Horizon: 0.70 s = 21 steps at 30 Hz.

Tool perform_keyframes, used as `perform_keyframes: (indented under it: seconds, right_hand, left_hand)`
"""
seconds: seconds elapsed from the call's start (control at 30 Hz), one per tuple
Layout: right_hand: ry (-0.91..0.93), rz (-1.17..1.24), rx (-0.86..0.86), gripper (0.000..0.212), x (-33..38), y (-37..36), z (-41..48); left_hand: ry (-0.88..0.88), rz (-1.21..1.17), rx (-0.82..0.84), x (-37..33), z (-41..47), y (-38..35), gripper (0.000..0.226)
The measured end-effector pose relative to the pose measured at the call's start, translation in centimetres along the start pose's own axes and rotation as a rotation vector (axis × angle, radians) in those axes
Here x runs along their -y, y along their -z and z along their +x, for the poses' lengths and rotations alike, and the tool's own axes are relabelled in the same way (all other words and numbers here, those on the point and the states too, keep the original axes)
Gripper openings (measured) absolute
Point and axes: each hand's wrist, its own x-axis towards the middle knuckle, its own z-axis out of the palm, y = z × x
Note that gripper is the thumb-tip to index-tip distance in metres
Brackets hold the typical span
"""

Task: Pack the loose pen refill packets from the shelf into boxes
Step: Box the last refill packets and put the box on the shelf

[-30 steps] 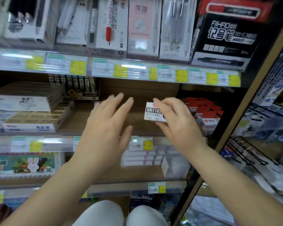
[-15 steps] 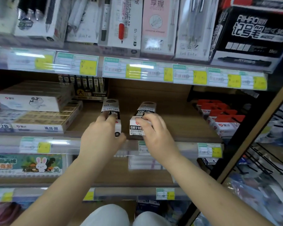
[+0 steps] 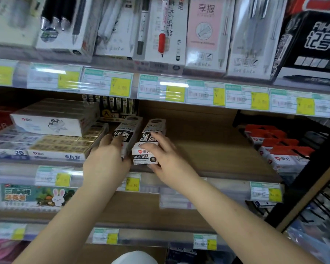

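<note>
While both forearms reach up from the bottom of the view, the wooden shelf [image 3: 208, 145] spans the middle of the rack. Above it runs a rail of price labels [image 3: 160, 90], with pen boxes standing on the board over that. Toward the shelf's left end a stack of white boxes [image 3: 51, 122] lies on flat yellow trays [image 3: 65, 143]. Toward its right end sits a row of red-and-white cartons [image 3: 282, 151]. The left hand [image 3: 107, 161] is at the front edge, left of centre. Its fingers curl over the top of the left refill box [image 3: 131, 126], gripping its near end and covering it. The right hand [image 3: 170, 161] is just beside it, with fingers spread over the top and right side of the right refill box [image 3: 151, 143] and the thumb under its near end, so it pinches that box. Both boxes run lengthwise, near ends at the front edge and far ends toward the back, side by side. Whether they touch each other, or rest fully on the board, I cannot tell. The right one's near face reads GR1103.
</note>
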Motion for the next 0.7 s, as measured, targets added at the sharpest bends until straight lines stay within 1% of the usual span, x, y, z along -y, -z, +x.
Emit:
perform_keyframes:
  seconds: [0.13, 0.27, 0.33, 0.4, 0.47, 0.6, 0.7]
  right_hand:
    - [-0.091, 0.137, 0.080, 0.052, 0.5, 0.2, 0.9]
    - [-0.254, 0.309, 0.261, 0.075, 0.0, 1.5, 1.9]
    - [-0.307, 0.346, 0.329, 0.082, -0.1, 1.9, 2.3]
    - [-0.320, 0.351, 0.320, 0.077, -0.1, 1.9, 2.5]
    - [-0.317, 0.360, 0.283, 0.070, -0.2, 1.7, 2.6]
    - [-0.345, 0.350, 0.270, 0.067, 0.2, 1.6, 2.7]
    - [-0.367, 0.268, 0.245, 0.070, 1.4, 1.5, 2.4]
  left_hand:
    - [0.033, 0.031, 0.006, 0.1, -0.2, 0.2, 0.043]
    - [0.027, 0.010, 0.042, 0.1, 0.0, 0.2, 0.040]
    - [0.004, -0.031, 0.091, 0.3, 0.3, 0.2, 0.048]
    - [-0.007, -0.079, 0.172, 0.4, 0.6, 0.2, 0.061]
    - [0.005, -0.134, 0.223, 0.3, 0.8, 0.4, 0.067]
    - [0.020, -0.147, 0.257, -0.3, 0.7, 0.8, 0.066]
    - [0.006, -0.101, 0.252, -0.6, 0.2, 1.3, 0.068]
